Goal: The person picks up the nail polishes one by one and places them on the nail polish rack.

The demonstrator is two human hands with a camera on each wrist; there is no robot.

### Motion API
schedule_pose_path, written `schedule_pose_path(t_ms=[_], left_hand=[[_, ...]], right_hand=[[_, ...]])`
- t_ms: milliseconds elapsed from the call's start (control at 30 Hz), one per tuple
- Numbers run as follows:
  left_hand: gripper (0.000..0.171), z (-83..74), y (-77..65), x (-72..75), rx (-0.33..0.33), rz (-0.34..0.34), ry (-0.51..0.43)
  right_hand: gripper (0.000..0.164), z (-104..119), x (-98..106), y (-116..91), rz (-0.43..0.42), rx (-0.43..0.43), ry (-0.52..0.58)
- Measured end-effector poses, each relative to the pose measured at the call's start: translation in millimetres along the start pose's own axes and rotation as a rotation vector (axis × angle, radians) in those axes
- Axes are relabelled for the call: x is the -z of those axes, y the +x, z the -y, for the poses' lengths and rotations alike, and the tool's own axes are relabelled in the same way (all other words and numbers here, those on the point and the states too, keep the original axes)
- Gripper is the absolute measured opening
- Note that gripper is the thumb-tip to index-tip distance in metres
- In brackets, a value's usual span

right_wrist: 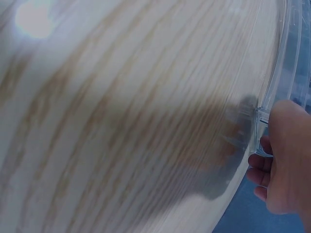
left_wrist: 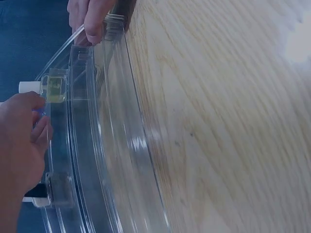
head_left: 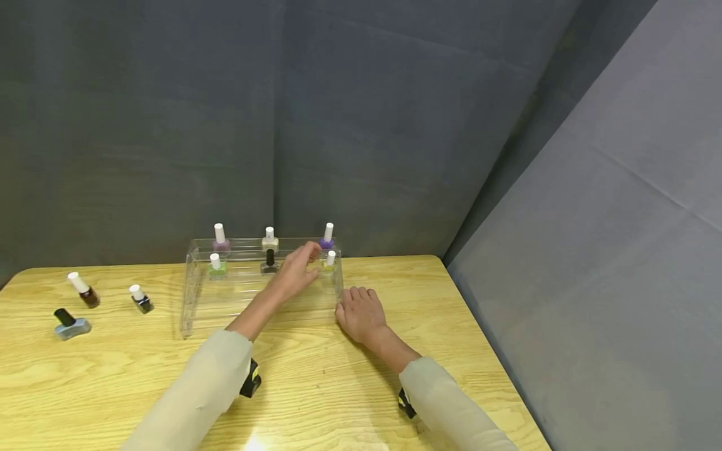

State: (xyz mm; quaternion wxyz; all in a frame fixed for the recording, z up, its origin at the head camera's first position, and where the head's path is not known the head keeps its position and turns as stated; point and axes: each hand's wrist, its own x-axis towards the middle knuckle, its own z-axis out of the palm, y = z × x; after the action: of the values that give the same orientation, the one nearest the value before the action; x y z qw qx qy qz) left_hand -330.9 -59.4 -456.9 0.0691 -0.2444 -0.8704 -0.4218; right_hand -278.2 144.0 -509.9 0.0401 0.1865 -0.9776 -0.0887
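A clear plastic tiered rack [head_left: 187,307] stands near the back of the table, bearing several nail polish bottles. My left hand [head_left: 292,273] reaches over its right part, fingers loosely bent. The fingertips are close beside a yellow nail polish bottle [left_wrist: 56,89] with a white cap in the front row. Just behind that stands a purple bottle [head_left: 326,243], partly covered by my fingers in the left wrist view. My right hand [head_left: 361,313] grips the rack's right end near its front corner, fingers curled around the outside.
Also on the rack are a green bottle [head_left: 217,270], a black-capped bottle [head_left: 269,266], a mauve bottle [head_left: 221,244] and a cream bottle [head_left: 270,243]. Left on the table lie a dark red bottle [head_left: 89,297], a black bottle [head_left: 143,303] and a light blue bottle [head_left: 73,328]. Grey cloth [head_left: 395,156] hangs behind.
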Motion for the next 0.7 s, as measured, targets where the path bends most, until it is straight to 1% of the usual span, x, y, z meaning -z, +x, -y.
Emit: schedule_pose_path(t_ms=[167, 300, 367, 500, 600, 700], left_hand=[[0.047, 1.6, -11.5, 14.7, -0.067, 0.008, 0.064], [0.044, 3.2, -21.8, 30.5, -0.128, -0.029, 0.097], [0.043, 3.3, -28.6, 41.8, -0.162, -0.056, 0.095], [0.042, 3.4, -45.9, 68.4, -0.201, -0.111, 0.078], [0.043, 7.5, -62.2, 90.6, -0.202, -0.159, 0.096], [0.044, 16.0, -81.9, 113.2, -0.19, -0.206, 0.134]], right_hand=[[0.034, -1, -1, -1, -0.025, 0.009, 0.005], [0.032, -2, -2, -3, -0.059, 0.02, 0.016], [0.031, -2, -2, -3, -0.07, 0.028, 0.024], [0.031, -2, -4, -4, -0.078, 0.033, 0.027], [0.03, -2, -5, -5, -0.1, 0.041, 0.038], [0.028, -2, -4, -5, -0.108, 0.045, 0.044]])
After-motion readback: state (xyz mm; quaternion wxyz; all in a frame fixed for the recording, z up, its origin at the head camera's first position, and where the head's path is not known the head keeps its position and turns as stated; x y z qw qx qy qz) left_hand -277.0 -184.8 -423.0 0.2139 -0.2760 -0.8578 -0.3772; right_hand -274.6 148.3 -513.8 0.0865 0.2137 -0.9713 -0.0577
